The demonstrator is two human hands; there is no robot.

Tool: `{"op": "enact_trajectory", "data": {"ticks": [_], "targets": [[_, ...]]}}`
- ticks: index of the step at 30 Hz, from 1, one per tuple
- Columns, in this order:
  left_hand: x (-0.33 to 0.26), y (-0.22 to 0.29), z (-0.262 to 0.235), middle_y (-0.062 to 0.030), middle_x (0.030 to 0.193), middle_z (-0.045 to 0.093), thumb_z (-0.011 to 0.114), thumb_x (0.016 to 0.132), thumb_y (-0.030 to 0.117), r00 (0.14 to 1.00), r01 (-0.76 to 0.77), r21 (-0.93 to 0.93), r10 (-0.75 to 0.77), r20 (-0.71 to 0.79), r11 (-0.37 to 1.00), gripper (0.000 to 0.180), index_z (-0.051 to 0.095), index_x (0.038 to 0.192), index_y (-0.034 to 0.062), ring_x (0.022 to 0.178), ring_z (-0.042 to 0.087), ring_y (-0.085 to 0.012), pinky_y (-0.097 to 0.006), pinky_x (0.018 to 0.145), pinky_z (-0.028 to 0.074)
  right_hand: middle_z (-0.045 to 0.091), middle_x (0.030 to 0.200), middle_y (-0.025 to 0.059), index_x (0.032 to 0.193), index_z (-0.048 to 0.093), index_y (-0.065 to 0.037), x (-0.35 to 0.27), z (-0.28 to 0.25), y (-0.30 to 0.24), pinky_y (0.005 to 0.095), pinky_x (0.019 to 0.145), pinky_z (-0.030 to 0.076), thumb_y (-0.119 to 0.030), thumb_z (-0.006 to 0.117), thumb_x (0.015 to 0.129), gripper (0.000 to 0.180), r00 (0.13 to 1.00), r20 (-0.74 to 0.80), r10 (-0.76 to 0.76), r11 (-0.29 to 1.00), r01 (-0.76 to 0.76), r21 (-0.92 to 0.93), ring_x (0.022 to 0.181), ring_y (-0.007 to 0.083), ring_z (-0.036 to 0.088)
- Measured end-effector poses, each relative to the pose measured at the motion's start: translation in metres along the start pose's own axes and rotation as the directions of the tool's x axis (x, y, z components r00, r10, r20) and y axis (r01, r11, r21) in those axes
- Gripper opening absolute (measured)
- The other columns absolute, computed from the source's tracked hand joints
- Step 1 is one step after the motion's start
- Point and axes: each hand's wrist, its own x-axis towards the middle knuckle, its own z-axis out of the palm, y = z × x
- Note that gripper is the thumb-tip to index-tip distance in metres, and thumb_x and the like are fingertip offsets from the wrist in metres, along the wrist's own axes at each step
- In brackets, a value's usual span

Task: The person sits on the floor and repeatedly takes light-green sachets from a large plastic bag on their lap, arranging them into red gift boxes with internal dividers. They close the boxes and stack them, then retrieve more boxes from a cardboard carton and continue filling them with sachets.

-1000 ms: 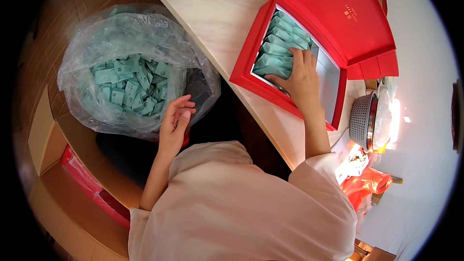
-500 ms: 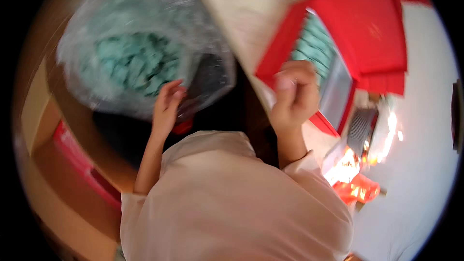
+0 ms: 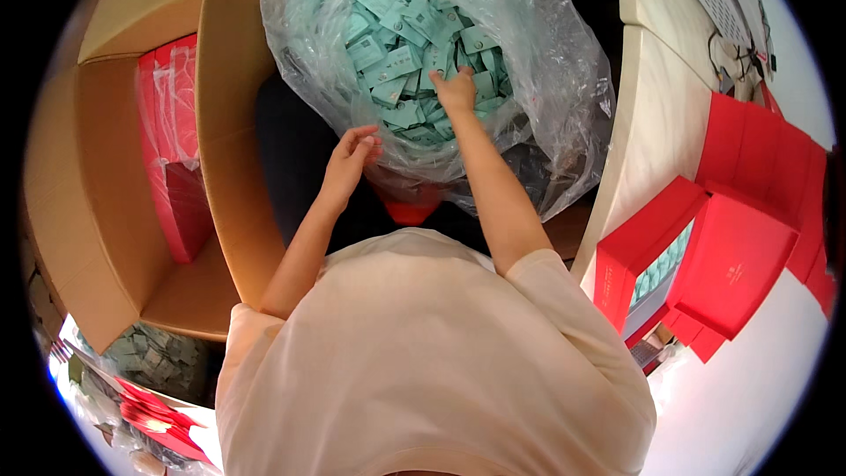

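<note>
A large clear plastic bag holds a heap of small pale green packets in front of me. My right hand is down among the packets at the near right of the heap. Its thumb stands apart from the fingers, whose tips are partly hidden, and I see no packet lifted in it. By the bag's near left edge, my left hand hovers with loosely bent fingers. Nothing shows in it.
At the left stands an open cardboard box with red boxes wrapped in plastic inside. To the right, a pale table bears an open red box containing rows of green packets. More packets lie at the lower left.
My view has swung from the red box toward the bag. My right hand has moved from beside the red box into the packets; the left stays near the bag's edge.
</note>
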Motion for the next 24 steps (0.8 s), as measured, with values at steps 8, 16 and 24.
{"op": "enact_trajectory", "data": {"ticks": [8,16,24], "targets": [[0.044,0.024,0.028,-0.0144,0.129,0.047,0.059,0.091,0.038,0.997,0.038,-0.176,-0.05,-0.063,0.984,0.073,0.019,0.143,0.0098,0.115,0.05,-0.0247,-0.039,0.097,0.04,0.063,0.096,0.0206,0.109,0.054,-0.001,-0.059,-0.039,-0.016,0.0449,0.073,0.048,-0.008,0.062,0.081,0.03,0.898,-0.073,-0.434,0.9,0.435,0.009,0.088,0.0384,0.061],[0.028,0.046,0.063,-0.0167,0.131,0.045,0.065,0.086,0.041,0.974,-0.06,-0.439,0.148,0.169,0.896,0.087,0.009,0.148,0.0171,0.118,0.048,-0.0272,-0.044,0.102,0.036,0.061,0.09,0.0136,0.104,0.058,-0.002,-0.18,-0.098,-0.031,0.0406,0.071,0.046,-0.009,0.064,0.081,0.025,0.585,-0.117,-0.803,0.577,0.811,0.097,0.08,0.0331,0.058],[-0.035,0.081,0.043,-0.0147,0.13,0.047,0.062,0.089,0.022,0.885,-0.197,-0.425,0.347,0.309,0.883,0.071,0.02,0.147,0.016,0.115,0.052,-0.0234,-0.036,0.099,0.041,0.06,0.086,0.008,0.112,0.048,-0.001,-0.214,-0.113,-0.05,0.028,0.069,0.044,-0.012,0.061,0.089,0.029,0.737,-0.192,-0.648,0.586,0.643,0.493,0.078,0.0165,0.058]]}}
